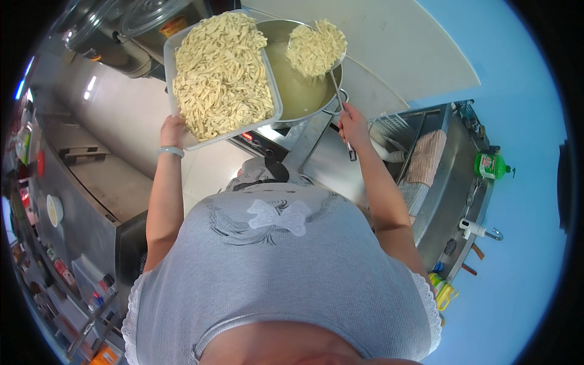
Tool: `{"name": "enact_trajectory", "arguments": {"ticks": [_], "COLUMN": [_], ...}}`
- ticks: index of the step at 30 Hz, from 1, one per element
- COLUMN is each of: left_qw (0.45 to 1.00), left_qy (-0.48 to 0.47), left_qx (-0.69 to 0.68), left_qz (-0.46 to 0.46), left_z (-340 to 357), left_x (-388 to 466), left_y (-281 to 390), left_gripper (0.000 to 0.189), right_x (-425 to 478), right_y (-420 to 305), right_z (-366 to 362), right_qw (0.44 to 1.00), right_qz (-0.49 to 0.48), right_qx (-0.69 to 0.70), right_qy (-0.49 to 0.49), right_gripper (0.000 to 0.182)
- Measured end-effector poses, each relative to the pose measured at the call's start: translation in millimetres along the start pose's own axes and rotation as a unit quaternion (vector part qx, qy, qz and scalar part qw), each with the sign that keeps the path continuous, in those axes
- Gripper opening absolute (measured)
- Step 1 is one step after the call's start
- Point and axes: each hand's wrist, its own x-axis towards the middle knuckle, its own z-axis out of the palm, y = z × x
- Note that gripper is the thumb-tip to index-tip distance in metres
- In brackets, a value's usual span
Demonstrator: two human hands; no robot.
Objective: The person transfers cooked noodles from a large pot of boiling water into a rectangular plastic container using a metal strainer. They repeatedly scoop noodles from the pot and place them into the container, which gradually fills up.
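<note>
My left hand (173, 131) grips the near left corner of a translucent plastic tray (278, 102), which is heaped with flat cut noodles (223, 77). The tray is level with the left rim of a large steel pot (335, 93) that holds cloudy yellowish liquid (296, 93). In my right hand (354, 126) is the long metal handle of a strainer ladle (336, 86). Its bowl, full of noodles (317, 48), is over the right part of the pot. The ladle's bowl is mostly hidden under them.
Beneath the pot is a cooker with a lit red display (247, 136). Lidded steel containers (132, 57) stand at the upper left. On the right a steel sink (438, 200) holds a wire basket (391, 125) and a striped cloth (425, 157). A steel counter (86, 214) runs along the left.
</note>
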Motion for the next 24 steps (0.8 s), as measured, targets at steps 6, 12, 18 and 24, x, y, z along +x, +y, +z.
{"name": "enact_trajectory", "arguments": {"ticks": [6, 12, 18, 24], "left_qw": [1.0, 0.998, 0.998, 0.999], "left_qy": [0.023, 0.037, 0.042, 0.031], "left_qx": [0.005, -0.043, -0.036, -0.032], "left_qz": [0.016, 0.011, 0.013, 0.011], "left_z": [13, 6, 5, 8], "left_x": [-16, -5, -2, -9], "left_y": [9, -1, -4, 2], "left_gripper": [0.02, 0.005, 0.004, 0.005], "right_x": [-30, -71, -83, -53], "right_y": [-40, -97, -97, -56], "right_z": [1, 5, 28, 51], "right_qw": [1.0, 0.994, 0.978, 0.944], "right_qz": [-0.017, -0.088, -0.089, -0.244], "right_qx": [0.017, 0.028, 0.032, -0.175], "right_qy": [0.018, -0.062, -0.186, -0.14], "right_gripper": [0.033, 0.035, 0.036, 0.035]}}
